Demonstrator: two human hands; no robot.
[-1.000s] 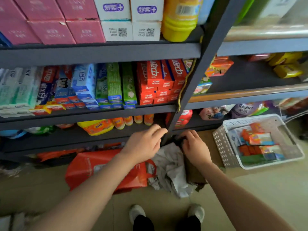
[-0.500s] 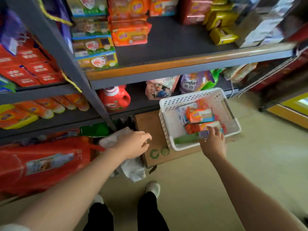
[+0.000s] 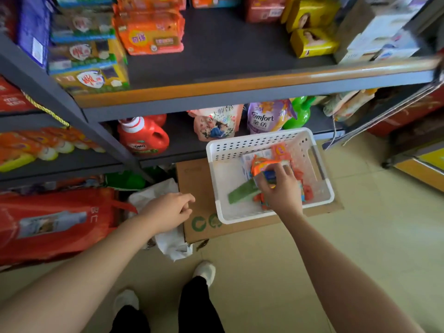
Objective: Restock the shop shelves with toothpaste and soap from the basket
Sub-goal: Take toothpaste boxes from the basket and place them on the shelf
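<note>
A white perforated basket (image 3: 257, 143) sits on a flattened cardboard box (image 3: 194, 179) on the floor. Inside lie a green toothpaste box (image 3: 241, 194), pale boxes and orange soap packs. My right hand (image 3: 280, 188) is inside the basket, fingers closed on an orange soap pack (image 3: 263, 164) tilted up from the pile. My left hand (image 3: 171, 210) hovers loosely curled over the cardboard's left edge, holding nothing. Orange soap packs (image 3: 150, 34) and green-yellow soap packs (image 3: 89, 68) are stacked on the grey shelf (image 3: 228, 56) above.
On the lower shelf stand a red detergent jug (image 3: 143, 137), a Comfort refill pouch (image 3: 266, 117), a floral pouch (image 3: 217, 122) and a green bottle (image 3: 299, 111). A red bag (image 3: 57, 222) and crumpled white plastic (image 3: 168, 241) lie at left. A slanted shelf post (image 3: 79, 116) crosses left.
My view swung right and down from the toothpaste shelf to the basket. My right hand went from the shelf post into the basket and closed on an orange soap pack.
</note>
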